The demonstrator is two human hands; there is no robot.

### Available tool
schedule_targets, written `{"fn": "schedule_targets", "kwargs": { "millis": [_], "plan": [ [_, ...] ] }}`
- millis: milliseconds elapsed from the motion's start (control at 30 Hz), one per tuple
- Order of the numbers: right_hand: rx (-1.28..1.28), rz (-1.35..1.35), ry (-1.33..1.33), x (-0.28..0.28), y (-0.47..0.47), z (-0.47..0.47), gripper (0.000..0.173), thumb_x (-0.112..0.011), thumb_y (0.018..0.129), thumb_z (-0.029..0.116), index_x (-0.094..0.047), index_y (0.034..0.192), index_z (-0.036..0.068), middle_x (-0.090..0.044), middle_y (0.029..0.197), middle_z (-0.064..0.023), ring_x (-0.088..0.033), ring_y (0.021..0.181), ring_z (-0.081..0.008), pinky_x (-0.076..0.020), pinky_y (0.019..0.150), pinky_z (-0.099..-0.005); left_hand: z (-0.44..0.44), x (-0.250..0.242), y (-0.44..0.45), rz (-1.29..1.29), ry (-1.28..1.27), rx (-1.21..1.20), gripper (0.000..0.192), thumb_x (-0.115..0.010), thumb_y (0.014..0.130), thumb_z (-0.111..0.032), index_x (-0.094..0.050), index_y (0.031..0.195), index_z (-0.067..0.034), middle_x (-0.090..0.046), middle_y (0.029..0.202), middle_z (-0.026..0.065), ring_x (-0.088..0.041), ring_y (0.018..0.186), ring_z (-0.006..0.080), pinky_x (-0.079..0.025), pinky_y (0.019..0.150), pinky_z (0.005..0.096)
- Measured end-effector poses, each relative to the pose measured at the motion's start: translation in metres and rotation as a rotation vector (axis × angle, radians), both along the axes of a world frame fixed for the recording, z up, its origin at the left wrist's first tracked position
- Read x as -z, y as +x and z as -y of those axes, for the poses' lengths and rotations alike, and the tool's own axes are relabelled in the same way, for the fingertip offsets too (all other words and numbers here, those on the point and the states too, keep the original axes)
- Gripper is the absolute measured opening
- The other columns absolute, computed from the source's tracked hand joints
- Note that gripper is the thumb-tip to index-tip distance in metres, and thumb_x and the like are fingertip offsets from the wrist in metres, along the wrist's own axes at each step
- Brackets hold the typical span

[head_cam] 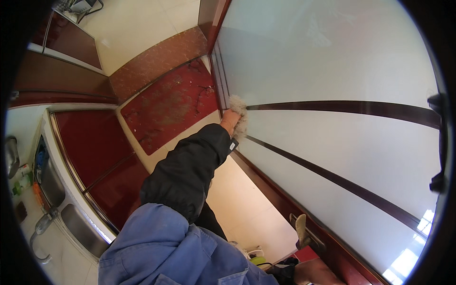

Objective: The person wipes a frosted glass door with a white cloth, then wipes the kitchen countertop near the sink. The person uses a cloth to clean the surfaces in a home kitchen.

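Note:
My left hand (pixel 231 119) reaches out in a black oversleeve and grips a fluffy beige cleaning cloth or mitt (pixel 239 115). The cloth touches the glass door panel (pixel 320 78) near its upright edge, beside the dark horizontal bars. Only part of my right hand (pixel 315 272) shows at the bottom edge, by the door's dark red wooden frame (pixel 281 181). Its fingers are cut off, so its hold is hidden. A curved door handle (pixel 301 229) sticks out of the frame above it.
On the floor lies a worn red mat (pixel 174 103) with a branch pattern, before a brown raised step (pixel 156 60). A double steel sink (pixel 80 228) with a faucet (pixel 42 226) is at left, over red cabinet doors (pixel 96 142). A dark appliance (pixel 83 5) stands beyond.

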State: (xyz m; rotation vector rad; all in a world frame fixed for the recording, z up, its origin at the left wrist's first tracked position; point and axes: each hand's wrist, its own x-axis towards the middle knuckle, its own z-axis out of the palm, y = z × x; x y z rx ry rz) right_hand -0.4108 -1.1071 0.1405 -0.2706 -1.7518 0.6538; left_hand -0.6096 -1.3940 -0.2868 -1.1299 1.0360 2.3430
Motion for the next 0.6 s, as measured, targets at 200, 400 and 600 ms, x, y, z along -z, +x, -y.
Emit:
{"fn": "schedule_targets", "kwargs": {
  "millis": [200,400,600],
  "plan": [
    [0.265,0.236,0.430,-0.017,-0.020,-0.008,0.049,-0.059,0.101,0.030,-0.045,0.125,-0.010,-0.054,0.118,-0.0233,-0.055,0.107,-0.0318,-0.0520,0.093,-0.0482,0.012,-0.102,-0.009,-0.166,0.081,0.019,0.035,-0.058,0.089,0.004,-0.063,0.123,-0.001,-0.068,0.108,0.0126,-0.069,0.100,0.0307,-0.060,0.082,0.0494],
    [-0.227,-0.329,-0.536,-0.036,-0.076,-0.005,0.058,-0.054,0.101,0.045,-0.056,0.130,-0.006,-0.057,0.134,-0.0167,-0.056,0.115,-0.0287,-0.0445,0.106,-0.0439,0.047,-0.272,-0.001,-0.651,0.150,-0.179,0.037,-0.056,0.090,0.005,-0.061,0.127,-0.002,-0.068,0.117,0.0111,-0.068,0.108,0.0282,-0.058,0.094,0.0467],
    [-0.398,-0.232,-0.525,-0.037,-0.063,-0.025,0.070,-0.042,0.106,0.050,-0.047,0.140,-0.011,-0.048,0.146,-0.0216,-0.048,0.130,-0.0317,-0.0375,0.114,-0.0454,0.090,-0.349,0.085,-0.887,0.095,-0.376,0.046,-0.056,0.089,0.002,-0.053,0.134,-0.001,-0.065,0.127,0.0136,-0.064,0.117,0.0302,-0.053,0.101,0.0463]
  ]
}}
